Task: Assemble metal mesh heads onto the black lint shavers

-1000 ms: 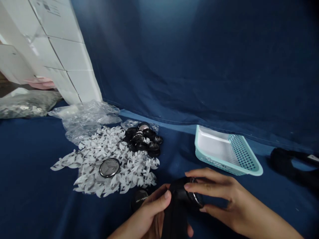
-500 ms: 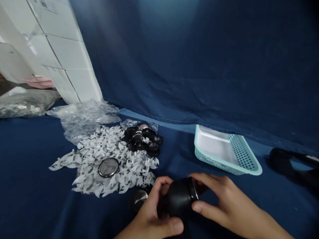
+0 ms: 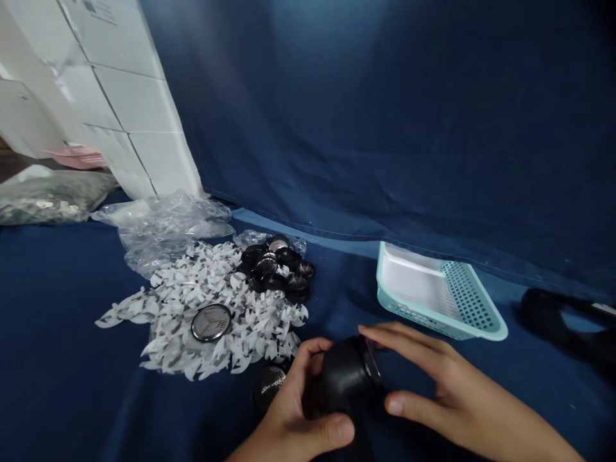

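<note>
My left hand (image 3: 293, 417) is wrapped round a black rounded device (image 3: 344, 382) low in the middle of the view. My right hand (image 3: 433, 388) cups the device's right end, fingers and thumb curled about its metal-rimmed head. A round mesh-topped cap (image 3: 269, 384) lies on the blue cloth just left of my left hand. Another metal mesh disc (image 3: 210, 322) rests on a spread of white paper slips (image 3: 212, 308). A pile of black round caps (image 3: 279, 269) sits behind the slips.
A light teal plastic basket (image 3: 474, 321) stands to the right. Crumpled clear plastic (image 3: 163, 224) and white boxes (image 3: 120, 96) are at the back left, with a grey bag (image 3: 48, 199) far left. A black object (image 3: 558, 317) lies at the right edge. A blue cloth backdrop (image 3: 385, 128) hangs behind.
The black device has been turned from standing upright to lying sideways between my hands. My left hand has shifted its grip around its body; my right hand stays on the head end.
</note>
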`<state>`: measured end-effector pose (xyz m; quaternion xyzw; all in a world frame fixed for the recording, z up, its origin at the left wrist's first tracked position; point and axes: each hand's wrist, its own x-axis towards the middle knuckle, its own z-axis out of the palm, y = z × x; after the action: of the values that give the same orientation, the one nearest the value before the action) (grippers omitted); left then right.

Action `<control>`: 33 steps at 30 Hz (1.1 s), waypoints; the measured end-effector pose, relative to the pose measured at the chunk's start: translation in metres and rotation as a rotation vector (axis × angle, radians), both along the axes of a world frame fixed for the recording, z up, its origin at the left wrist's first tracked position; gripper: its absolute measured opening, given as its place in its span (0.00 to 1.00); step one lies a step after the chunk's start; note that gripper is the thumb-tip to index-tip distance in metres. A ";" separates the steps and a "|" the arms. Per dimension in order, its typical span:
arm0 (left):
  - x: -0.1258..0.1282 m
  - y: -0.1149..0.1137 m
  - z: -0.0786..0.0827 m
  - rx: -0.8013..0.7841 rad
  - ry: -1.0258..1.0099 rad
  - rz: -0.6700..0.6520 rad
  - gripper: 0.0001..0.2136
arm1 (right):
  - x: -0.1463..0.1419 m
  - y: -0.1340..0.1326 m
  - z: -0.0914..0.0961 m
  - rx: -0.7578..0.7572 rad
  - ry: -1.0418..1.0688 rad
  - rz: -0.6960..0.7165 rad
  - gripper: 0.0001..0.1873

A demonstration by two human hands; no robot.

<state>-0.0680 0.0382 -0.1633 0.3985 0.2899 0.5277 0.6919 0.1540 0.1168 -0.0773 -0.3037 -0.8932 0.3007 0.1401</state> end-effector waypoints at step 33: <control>-0.004 0.001 -0.002 0.018 0.006 -0.073 0.42 | 0.016 -0.005 -0.008 -0.396 -0.040 -0.104 0.27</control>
<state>-0.0718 0.0390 -0.1658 0.4167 0.2725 0.5033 0.7063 0.1703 0.1113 -0.0857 -0.3771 -0.8022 0.4566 0.0751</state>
